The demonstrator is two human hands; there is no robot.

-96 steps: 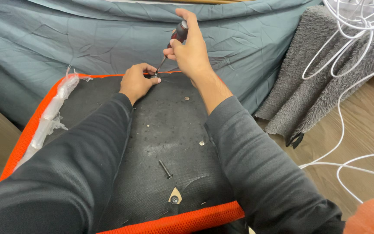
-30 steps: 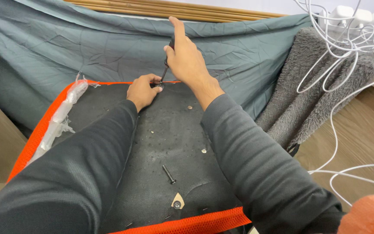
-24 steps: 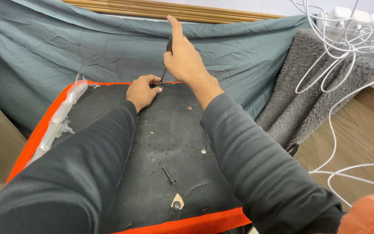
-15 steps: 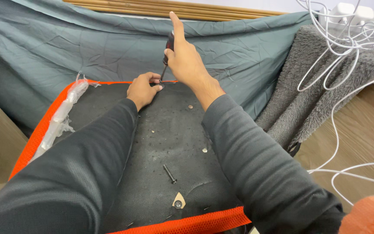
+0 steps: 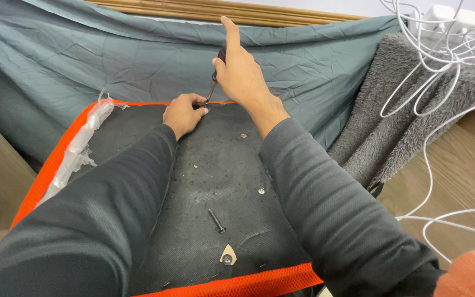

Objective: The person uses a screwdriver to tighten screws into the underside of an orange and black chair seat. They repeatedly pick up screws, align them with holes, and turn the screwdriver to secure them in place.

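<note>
— What were the fingers doing?

— The right hand was wrapped around the dark handle of a screwdriver, index finger stretched straight up along it. The shaft ran down to the far edge of the seat panel, its tip beside the left hand. That hand was curled shut, fingertips pinched at the tip; what they pinched was too small to tell.

— Any change from the earlier frames?

— Little. 3.2 seconds before, both hands sat at the same spot on the orange rim; since then the right hand had stayed upright on the tool, the index finger lifted straighter, and the view had drifted slightly.

— And around them?

— 1 black bolt lay loose on the dark felt underside near the body, well apart from the hands, with a small tan wedge just beyond it. Crumpled clear plastic clung to the left rim. A teal sheet lay under the panel, a grey fleece to the right, white cables looping over it. Both dark sleeves covered much of the panel.
</note>
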